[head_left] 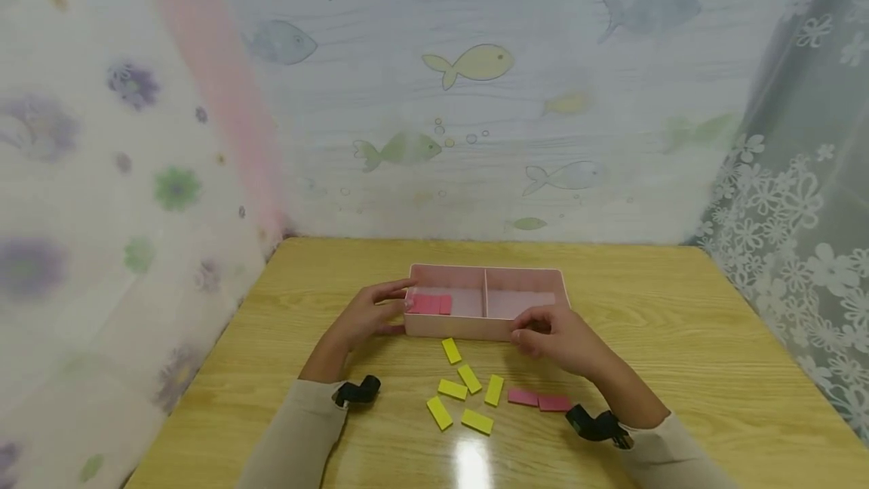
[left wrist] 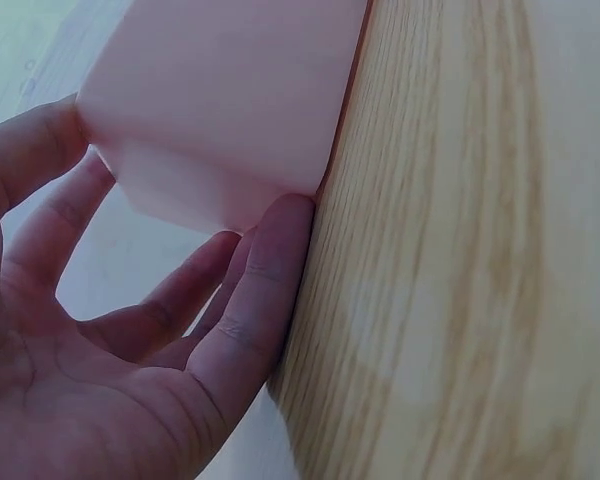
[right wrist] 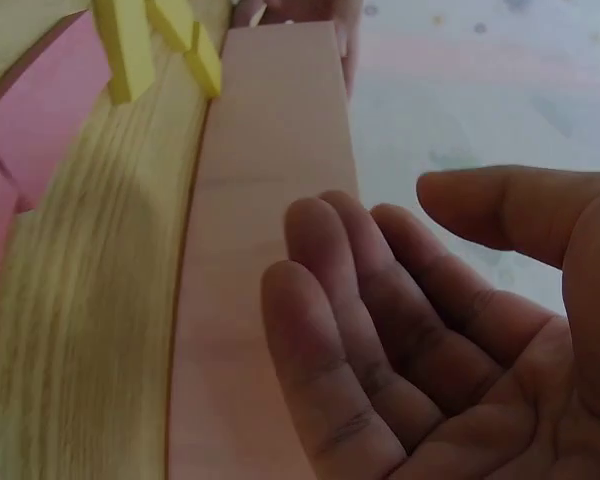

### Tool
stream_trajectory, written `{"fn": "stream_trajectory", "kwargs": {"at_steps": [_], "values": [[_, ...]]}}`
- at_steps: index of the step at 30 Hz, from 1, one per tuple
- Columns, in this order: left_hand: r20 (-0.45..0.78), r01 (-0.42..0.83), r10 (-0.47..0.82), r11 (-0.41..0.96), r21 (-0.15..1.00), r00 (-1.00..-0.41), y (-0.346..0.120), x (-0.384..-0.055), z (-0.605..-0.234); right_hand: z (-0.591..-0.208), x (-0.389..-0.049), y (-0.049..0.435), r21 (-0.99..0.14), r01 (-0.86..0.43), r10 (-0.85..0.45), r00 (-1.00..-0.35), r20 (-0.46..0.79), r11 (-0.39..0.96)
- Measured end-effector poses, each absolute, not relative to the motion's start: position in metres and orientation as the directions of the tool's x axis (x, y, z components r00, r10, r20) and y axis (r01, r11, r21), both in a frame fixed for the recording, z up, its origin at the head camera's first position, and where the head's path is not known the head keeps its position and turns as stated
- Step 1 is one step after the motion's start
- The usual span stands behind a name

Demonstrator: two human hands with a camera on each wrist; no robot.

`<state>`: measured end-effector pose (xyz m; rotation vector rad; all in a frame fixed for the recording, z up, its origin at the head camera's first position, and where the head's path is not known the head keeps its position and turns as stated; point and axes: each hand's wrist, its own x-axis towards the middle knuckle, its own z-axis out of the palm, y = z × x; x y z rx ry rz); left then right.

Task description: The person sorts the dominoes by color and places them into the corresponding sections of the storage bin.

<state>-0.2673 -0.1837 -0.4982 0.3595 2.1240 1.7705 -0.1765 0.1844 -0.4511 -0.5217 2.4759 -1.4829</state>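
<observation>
A light pink two-compartment box stands on the table. My left hand holds its left end, thumb and fingers spread about the corner in the left wrist view. Several pink rectangular blocks lie in the left compartment. My right hand is at the front wall near the right compartment. In the right wrist view its fingers are loosely bent, the thumb stands apart, and nothing lies between them. Several yellow blocks are scattered before the box. Two pink blocks lie end to end below the right hand.
The wooden table reaches a fish-printed curtain at the back. Patterned cloth hangs on the left and right. A divider splits the box. Dark bands sit at both wrists.
</observation>
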Motion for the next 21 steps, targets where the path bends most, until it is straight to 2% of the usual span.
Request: {"fn": "stream_trajectory", "kwargs": {"at_steps": [5,14,21], "values": [[-0.106,-0.031,0.405,0.186,0.982,-0.908,-0.184,-0.267,-0.497,-0.460,-0.175,0.190,-0.855,-0.200,-0.445,-0.895,-0.040,0.478],[-0.121,-0.046,0.411,0.188,0.981,-0.903,-0.182,-0.271,-0.488,-0.462,-0.174,0.201,-0.846,-0.245,-0.534,-0.844,-0.055,0.473],[-0.123,-0.047,0.394,0.195,0.980,-0.911,-0.180,-0.278,-0.473,-0.458,-0.180,0.206,-0.794,-0.304,-0.562,-0.825,-0.057,0.527]]}}
